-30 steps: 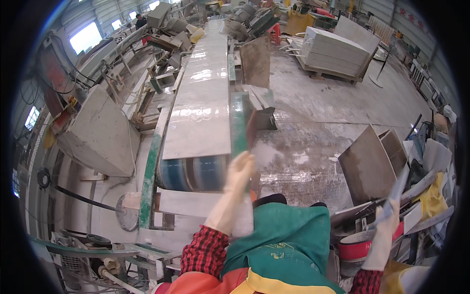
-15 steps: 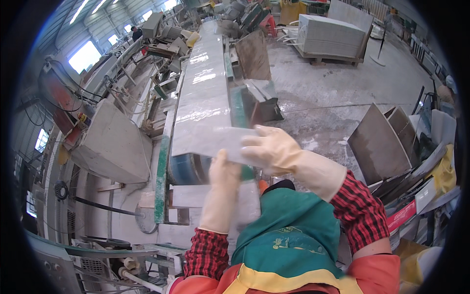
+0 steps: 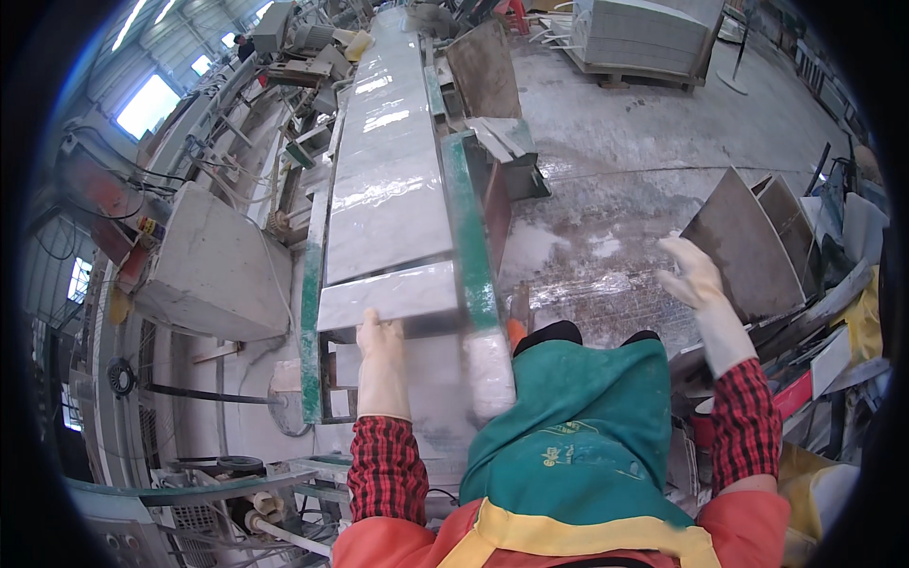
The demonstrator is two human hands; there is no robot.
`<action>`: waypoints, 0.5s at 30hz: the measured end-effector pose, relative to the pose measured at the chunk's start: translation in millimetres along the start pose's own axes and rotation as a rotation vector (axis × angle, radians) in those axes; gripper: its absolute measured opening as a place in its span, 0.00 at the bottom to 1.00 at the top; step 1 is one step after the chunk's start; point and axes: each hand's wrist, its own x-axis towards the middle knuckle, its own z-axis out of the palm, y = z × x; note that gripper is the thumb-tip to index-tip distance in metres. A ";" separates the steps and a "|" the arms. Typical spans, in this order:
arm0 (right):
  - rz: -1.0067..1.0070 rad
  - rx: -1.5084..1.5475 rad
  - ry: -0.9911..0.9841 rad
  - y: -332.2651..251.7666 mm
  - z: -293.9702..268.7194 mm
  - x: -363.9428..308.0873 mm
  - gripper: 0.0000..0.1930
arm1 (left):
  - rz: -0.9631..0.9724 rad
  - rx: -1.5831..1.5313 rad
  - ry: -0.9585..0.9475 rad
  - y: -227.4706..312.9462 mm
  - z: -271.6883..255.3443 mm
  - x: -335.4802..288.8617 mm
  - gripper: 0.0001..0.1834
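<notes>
A pale, wet stone tile (image 3: 393, 295) lies crosswise at the near end of a conveyor belt, its near edge towards me. At that edge is my left hand (image 3: 382, 355) in a cream rubber glove, the thumb up against the tile and the other fingers curled, partly hidden. Further up the belt, more wet pale tiles (image 3: 388, 204) lie in a row. My right hand (image 3: 696, 275), gloved alike, is raised off to the right with fingers apart, holding nothing.
Green side rails (image 3: 471, 232) flank the belt. Brown slabs (image 3: 743, 246) lean on the right, near a pile of scraps. A pale block-like casing (image 3: 222, 265) stands to the left. At the back right a stack of slabs (image 3: 644, 38) rests on a pallet.
My right hand has let go of the tile and swung out to the right. The tile now lies at the belt's near end; my left hand has shifted left and stays at its edge.
</notes>
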 end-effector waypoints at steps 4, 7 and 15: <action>0.447 -0.027 0.062 95.4 -23.2 -100.8 0.25 | -0.012 -0.062 -0.023 -11.7 -2.4 16.4 0.15; 0.709 0.049 0.126 125.3 -53.8 -176.1 0.23 | 0.023 -0.038 -0.026 -14.2 9.6 7.9 0.15; 0.908 -0.259 0.321 193.6 -53.4 -322.1 0.21 | 0.013 -0.005 -0.023 -15.2 11.6 17.5 0.17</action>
